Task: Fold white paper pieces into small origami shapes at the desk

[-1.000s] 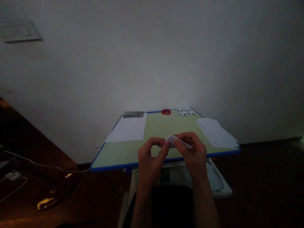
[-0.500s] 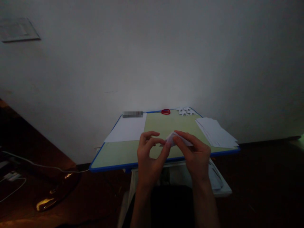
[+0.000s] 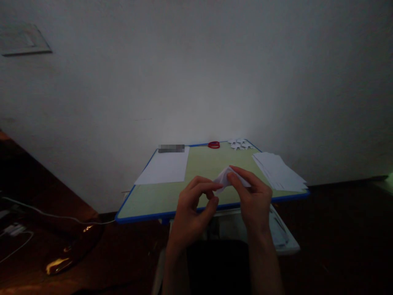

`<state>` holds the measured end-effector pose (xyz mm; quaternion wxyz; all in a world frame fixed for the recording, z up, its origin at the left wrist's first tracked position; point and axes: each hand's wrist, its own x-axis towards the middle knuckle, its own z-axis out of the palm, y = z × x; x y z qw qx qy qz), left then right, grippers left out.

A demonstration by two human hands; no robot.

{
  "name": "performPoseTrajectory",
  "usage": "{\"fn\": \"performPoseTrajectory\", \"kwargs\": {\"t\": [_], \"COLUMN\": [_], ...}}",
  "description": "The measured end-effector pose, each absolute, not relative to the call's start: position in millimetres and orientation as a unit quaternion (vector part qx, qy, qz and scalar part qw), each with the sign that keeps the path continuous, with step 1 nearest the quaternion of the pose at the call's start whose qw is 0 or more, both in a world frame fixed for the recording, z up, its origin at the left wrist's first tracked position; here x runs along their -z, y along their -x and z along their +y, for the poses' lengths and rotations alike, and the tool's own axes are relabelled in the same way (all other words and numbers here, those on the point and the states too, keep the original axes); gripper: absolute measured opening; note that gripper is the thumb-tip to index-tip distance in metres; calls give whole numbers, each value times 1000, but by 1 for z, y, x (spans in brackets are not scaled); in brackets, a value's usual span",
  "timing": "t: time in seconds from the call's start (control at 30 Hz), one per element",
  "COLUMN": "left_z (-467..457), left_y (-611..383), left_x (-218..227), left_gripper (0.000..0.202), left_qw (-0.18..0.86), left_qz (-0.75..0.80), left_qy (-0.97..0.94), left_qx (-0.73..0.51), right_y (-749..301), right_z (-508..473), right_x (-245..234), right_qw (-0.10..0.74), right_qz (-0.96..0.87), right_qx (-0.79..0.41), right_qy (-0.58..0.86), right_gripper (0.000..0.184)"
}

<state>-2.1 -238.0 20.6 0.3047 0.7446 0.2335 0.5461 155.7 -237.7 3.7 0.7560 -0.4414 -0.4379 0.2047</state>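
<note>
Both my hands hold a small folded white paper piece (image 3: 225,177) above the near edge of the green table (image 3: 159,196). My right hand (image 3: 253,196) pinches it from the right with thumb and fingers closed on it. The fingertips of my left hand (image 3: 193,207) curl in and touch the paper's left corner. A single white sheet (image 3: 164,167) lies on the table at the left. A fanned stack of white sheets (image 3: 279,170) lies at the right.
Red scissors handles (image 3: 213,144) and several small folded paper pieces (image 3: 240,144) lie at the table's far edge by the wall. A dark bar (image 3: 171,148) sits above the single sheet. White cables (image 3: 18,233) trail over the dark floor at the left.
My left hand dropped slightly and its fingers curled tighter to the paper's left corner. The paper rose a little in my right hand.
</note>
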Motion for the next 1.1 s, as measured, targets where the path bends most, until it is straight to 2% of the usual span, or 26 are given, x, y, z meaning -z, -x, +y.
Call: {"fn": "performPoseTrajectory", "kwargs": {"t": [0.13,0.27,0.43,0.77,0.97,1.1], "left_z": [-235,-234,-236,-236,-233,-234], "left_y": [7,6,0,4,-2,-11], "left_x": [-24,-25,-24,-25,-26,-25], "left_gripper": [36,35,30,21,2,6], "left_qw": [232,159,121,136,108,103], "left_qz": [238,251,285,288,299,317], "left_qy": [-783,-794,-793,-801,-752,-710], "left_qx": [-526,-530,-524,-507,-577,-621], "right_y": [-156,-156,-159,-161,-160,-157], "right_z": [-238,-240,-241,-238,-240,-241], "right_x": [-6,-7,-6,-5,-5,-5], "right_qw": [755,745,729,712,694,698], "right_qz": [-445,-452,-480,-503,-545,-555], "right_qx": [-229,-234,-227,-230,-224,-242], "right_qy": [424,430,431,432,414,382], "right_gripper": [21,21,19,18,14,13]}}
